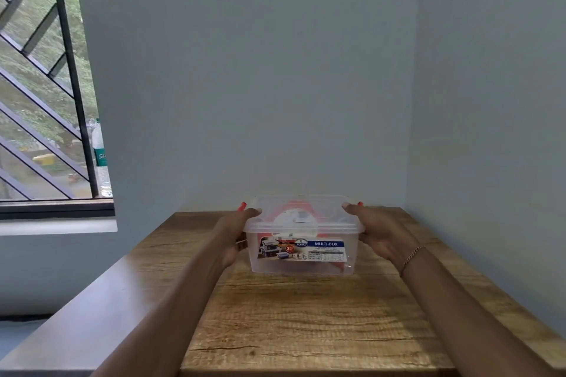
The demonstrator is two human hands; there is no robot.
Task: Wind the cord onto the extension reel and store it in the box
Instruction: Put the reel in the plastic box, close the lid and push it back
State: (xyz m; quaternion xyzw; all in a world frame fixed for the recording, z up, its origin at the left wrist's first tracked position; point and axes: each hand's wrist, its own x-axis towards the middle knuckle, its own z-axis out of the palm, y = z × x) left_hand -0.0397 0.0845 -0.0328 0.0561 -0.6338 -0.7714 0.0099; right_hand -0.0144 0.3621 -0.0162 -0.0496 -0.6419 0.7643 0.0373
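A clear plastic box (301, 265) with a clear lid and a "MULTI-BOX" label stands on the wooden table (306, 315), near its far end. Through the lid and walls I see the red and white extension reel (294, 213) inside. Small red latches show at both ends of the lid. My left hand (237, 234) grips the box's left end, fingers over the lid rim. My right hand (372, 232) grips the right end the same way; a thin bracelet is on that wrist. The cord itself cannot be made out.
The table sits in a corner, with a grey wall (275, 86) just behind the box and another at the right. A barred window (43, 86) is at the left, with a plastic bottle (100, 159) on its sill.
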